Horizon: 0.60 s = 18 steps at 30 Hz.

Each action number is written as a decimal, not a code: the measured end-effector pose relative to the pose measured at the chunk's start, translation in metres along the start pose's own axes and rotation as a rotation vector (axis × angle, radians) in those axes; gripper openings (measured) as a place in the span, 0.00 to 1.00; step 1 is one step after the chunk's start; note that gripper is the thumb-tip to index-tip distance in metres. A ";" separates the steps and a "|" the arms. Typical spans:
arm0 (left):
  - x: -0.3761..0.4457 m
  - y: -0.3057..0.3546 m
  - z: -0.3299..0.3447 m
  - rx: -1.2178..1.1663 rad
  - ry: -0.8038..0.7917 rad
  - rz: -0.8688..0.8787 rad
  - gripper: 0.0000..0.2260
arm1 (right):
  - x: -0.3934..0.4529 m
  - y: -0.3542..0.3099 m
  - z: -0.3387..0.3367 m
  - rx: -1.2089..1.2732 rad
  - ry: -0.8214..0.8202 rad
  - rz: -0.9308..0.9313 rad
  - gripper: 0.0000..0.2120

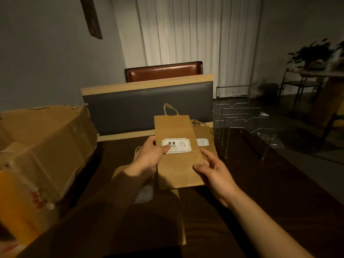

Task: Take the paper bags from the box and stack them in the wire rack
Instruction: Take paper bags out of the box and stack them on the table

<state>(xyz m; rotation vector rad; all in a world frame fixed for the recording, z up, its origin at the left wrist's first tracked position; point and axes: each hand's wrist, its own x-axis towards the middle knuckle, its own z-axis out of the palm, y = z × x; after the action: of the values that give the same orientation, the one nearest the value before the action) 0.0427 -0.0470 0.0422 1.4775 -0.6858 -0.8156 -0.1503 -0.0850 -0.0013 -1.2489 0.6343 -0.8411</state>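
- Paper bag, flat (160, 216): lies on the dark counter (260, 183) beneath the forearms, nearest the person; pale label partly in shadow.
- Left hand (149, 155): closed on the left edge of the held bag, thumb pressed on the label's lower left corner.
- Right hand (214, 172): fingers spread and loosely curled, thumb and fingertips touching the held bag's lower right edge; a firm grasp cannot be told.
- Held paper bag (176, 155): brown, folded flat, between both hands, handle end pointing away; white label (176, 145) printed "9.9".
- Second labelled bag (203, 140): just right of and behind the held one, mostly covered by it.
- Cardboard box (46, 146): left of the left hand, flaps open; contents not visible.
- Wire rack (242, 123): beyond and right of the right hand, on the counter; dividers upright, slots showing no bags.
- Dark padded panel with pale trim (147, 107): beyond the hands, across the counter's far edge.
- Brown chair back (163, 71): behind the panel.
- White curtain (195, 34): farthest back.
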 end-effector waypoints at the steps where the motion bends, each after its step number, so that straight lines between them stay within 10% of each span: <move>1: 0.014 -0.001 0.010 0.003 0.007 -0.002 0.15 | 0.002 0.007 -0.008 -0.059 0.041 -0.036 0.26; 12: 0.133 -0.038 0.085 0.412 0.045 0.017 0.29 | 0.027 0.044 -0.033 -0.810 0.208 -0.144 0.32; 18: 0.127 -0.041 0.088 0.612 0.068 0.072 0.18 | 0.028 0.051 -0.031 -0.969 0.190 -0.143 0.28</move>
<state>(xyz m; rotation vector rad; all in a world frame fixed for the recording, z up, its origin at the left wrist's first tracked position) 0.0415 -0.1979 -0.0101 2.0013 -0.9859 -0.5131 -0.1494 -0.1207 -0.0570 -2.1141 1.1928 -0.7890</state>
